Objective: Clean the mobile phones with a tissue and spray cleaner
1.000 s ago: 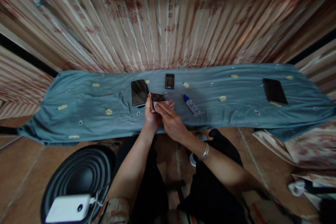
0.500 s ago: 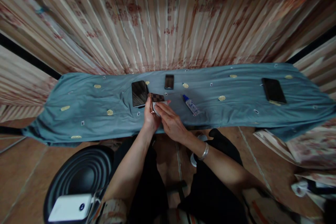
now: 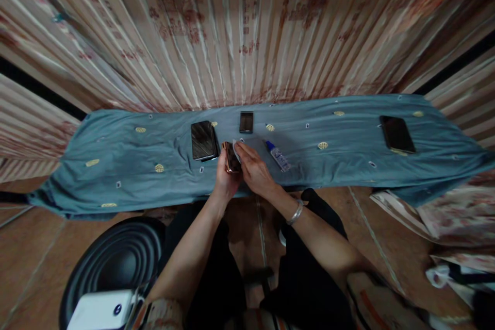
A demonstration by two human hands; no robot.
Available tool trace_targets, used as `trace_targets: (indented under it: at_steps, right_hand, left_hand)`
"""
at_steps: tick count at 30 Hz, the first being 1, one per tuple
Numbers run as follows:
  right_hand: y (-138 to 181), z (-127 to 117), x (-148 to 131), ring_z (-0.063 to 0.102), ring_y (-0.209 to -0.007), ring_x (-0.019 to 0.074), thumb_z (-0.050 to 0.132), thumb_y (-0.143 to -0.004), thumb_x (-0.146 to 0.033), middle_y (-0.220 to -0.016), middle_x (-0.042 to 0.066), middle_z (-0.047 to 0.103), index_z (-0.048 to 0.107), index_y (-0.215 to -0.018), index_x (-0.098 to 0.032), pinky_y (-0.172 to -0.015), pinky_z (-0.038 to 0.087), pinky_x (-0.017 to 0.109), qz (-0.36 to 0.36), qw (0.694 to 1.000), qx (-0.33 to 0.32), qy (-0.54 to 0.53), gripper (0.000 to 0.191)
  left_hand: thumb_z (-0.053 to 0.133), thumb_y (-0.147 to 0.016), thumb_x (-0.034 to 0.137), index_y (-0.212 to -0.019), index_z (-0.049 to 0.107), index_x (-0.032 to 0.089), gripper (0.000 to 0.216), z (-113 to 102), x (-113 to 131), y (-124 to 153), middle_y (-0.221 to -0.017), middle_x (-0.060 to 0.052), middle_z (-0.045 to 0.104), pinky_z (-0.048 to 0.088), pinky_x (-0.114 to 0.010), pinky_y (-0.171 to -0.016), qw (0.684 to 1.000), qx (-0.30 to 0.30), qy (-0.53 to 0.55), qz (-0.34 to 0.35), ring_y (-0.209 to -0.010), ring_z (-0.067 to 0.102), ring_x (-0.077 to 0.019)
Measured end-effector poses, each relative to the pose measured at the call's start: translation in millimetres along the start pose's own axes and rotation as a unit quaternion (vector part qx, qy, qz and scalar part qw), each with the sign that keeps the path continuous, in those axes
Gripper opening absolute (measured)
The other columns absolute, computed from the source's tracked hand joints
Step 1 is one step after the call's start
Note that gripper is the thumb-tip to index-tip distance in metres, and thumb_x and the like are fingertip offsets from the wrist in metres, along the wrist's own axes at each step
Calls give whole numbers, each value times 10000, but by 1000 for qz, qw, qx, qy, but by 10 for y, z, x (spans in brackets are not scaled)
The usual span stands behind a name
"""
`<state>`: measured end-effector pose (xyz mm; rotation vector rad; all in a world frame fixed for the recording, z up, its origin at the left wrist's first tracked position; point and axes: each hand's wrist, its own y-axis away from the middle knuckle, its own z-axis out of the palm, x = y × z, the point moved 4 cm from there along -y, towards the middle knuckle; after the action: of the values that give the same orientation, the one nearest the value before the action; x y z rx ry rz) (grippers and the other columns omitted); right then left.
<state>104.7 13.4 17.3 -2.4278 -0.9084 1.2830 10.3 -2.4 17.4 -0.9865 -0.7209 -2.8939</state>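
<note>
My left hand (image 3: 225, 180) grips a copper-edged, checkered case (image 3: 231, 160); my right hand (image 3: 256, 170) pinches a white wipe (image 3: 235, 150) at its side.
I can't read the print on the one blue-capped bottle (image 3: 279, 158) or the characters on the curtain (image 3: 246, 5). I count three dark flat devices on the blue-green cover (image 3: 181, 180): one left (image 3: 203, 140) of the case, a small one (image 3: 246, 122) beyond, one (image 3: 398, 134) well apart at right. The case is between my hands, above the cover's near part. Half a second ago the wipe lay across the checkered face; now more of that face shows.
</note>
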Motion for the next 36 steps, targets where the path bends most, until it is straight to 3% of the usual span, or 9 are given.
trace_targets:
  at_steps: [5,12,18,22,26,30,36]
  right_hand:
    - [9,20,125,470,-1458,229,396,-934,-77,-1523,128,552,488,-1520,-187,-1245,377,483,13,1000,15,1,603]
    - [86,37,19,530,-1397,250,412,-932,-64,-1459,144,608,577,-1446,-192,-1200,433,505,0,1000,-1,1,555]
    - [204,23,-66,557,-1371,233,414,-973,-89,-1407,120,649,615,-1408,-212,-1174,472,459,-21,1000,-7,21,495]
    - [187,-57,-108,603,-1292,252,434,-999,-116,-1294,134,706,679,-1320,-182,-1111,522,457,-44,998,10,53,410]
    - [143,-109,-157,654,-1156,250,471,-1011,-148,-1204,136,731,719,-1245,-173,-1040,561,433,-62,995,17,80,343]
    - [116,-119,-203,652,-1136,245,495,-1005,-151,-1207,129,724,720,-1246,-194,-1068,538,436,-67,994,14,87,333]
    - [60,-163,-295,653,-1090,236,462,-1029,-197,-1161,117,732,739,-1195,-195,-1009,561,413,-82,994,32,61,323]
  left_hand:
    - [448,-994,412,-933,746,192,375,9,45,-17,-948,-43,789,550,-335,-997,1000,-1,5,-3,-1102,711,-216]
    - [469,-988,387,-844,729,201,351,-69,136,-91,-819,-9,756,548,-263,-880,999,25,21,20,-827,714,-148]
    - [364,-1025,415,-783,714,176,488,-36,187,-101,-741,-52,736,561,-313,-914,999,31,23,-6,-866,734,-193]
    - [395,-1011,439,-794,718,172,472,21,161,-90,-724,-56,732,564,-328,-918,999,24,27,-16,-893,740,-206]
    - [435,-999,437,-778,719,167,450,9,103,-106,-712,-43,730,564,-289,-867,999,31,31,-26,-798,731,-179]
    - [539,-957,461,-748,712,172,397,-9,37,-127,-685,-24,712,552,-249,-778,999,20,15,-40,-684,692,-150]
    - [509,-981,442,-767,680,170,386,22,-57,-145,-662,2,666,529,-213,-699,999,18,39,-12,-613,638,-110]
